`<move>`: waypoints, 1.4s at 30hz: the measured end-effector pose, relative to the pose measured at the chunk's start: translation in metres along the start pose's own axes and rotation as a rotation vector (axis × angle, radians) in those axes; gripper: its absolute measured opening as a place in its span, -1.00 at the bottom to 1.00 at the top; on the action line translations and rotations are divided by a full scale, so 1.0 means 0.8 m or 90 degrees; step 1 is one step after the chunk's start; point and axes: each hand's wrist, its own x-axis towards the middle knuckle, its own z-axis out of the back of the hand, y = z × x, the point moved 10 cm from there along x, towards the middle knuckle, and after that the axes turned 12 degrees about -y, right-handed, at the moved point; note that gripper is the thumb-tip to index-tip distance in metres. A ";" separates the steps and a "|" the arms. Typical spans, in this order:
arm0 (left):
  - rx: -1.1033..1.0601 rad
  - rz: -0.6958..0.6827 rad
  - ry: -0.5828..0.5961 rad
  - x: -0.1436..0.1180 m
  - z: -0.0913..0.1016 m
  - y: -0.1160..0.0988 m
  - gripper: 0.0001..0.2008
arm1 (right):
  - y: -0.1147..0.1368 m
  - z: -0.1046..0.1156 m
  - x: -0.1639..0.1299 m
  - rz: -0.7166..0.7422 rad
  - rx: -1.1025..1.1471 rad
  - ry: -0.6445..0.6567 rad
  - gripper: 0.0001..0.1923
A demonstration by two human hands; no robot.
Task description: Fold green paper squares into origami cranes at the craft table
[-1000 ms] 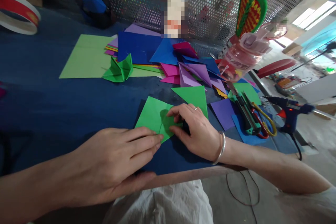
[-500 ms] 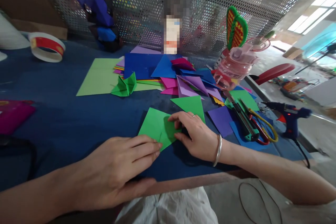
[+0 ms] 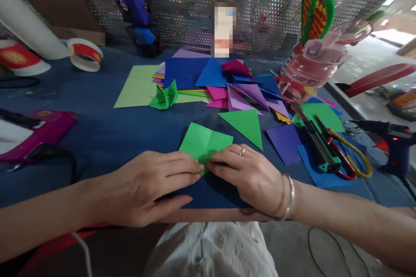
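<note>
Two hands now meet at the near corner of the green paper (image 3: pixel 204 140), where a second ago they were apart: the right hand (image 3: pixel 251 177) lay farther up on the sheet, over its right side, and the left hand (image 3: pixel 152 188) pressed the near corner alone. The right hand has since drawn back toward the near edge of the worktop (image 3: pixel 97 138), so more of the paper shows bare, with creases running across it. This reads as the work passing from flattening the sheet to handling its near point, though whether a fold is being pressed or lifted cannot be told.

The left hand lies nearly flat, fingers stretched out together and their tips on the paper's near corner, thumb tucked under toward the worktop's edge; its grip is not closed round anything. The right hand is loosely curled, fingertips touching the same corner from the right. Its grip looks like a light pinch or press on the paper's edge, but the fingers hide the contact, so I cannot tell whether it holds the paper or only rests on it.

The paper lies flat on the blue worktop, near the person, just left of a green triangle (image 3: pixel 245 123). Farther off lie a heap of coloured sheets (image 3: pixel 208 78) and a folded green shape (image 3: pixel 165 97); scissors (image 3: pixel 344 160) lie to the right.
</note>
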 end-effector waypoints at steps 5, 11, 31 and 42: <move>0.022 0.036 0.000 -0.016 0.015 0.030 -0.40 | 0.015 0.001 -0.003 0.059 -0.009 0.031 -0.61; 0.033 0.023 -0.016 -0.028 0.020 0.057 -0.51 | 0.023 0.000 -0.002 0.091 0.004 0.057 -0.62; -0.081 0.380 -0.038 0.011 -0.010 0.083 -0.81 | 0.034 -0.001 -0.006 0.147 0.052 0.052 -0.66; 0.005 0.358 -0.073 0.007 -0.009 0.071 -0.85 | 0.032 -0.004 -0.006 0.134 0.064 0.062 -0.66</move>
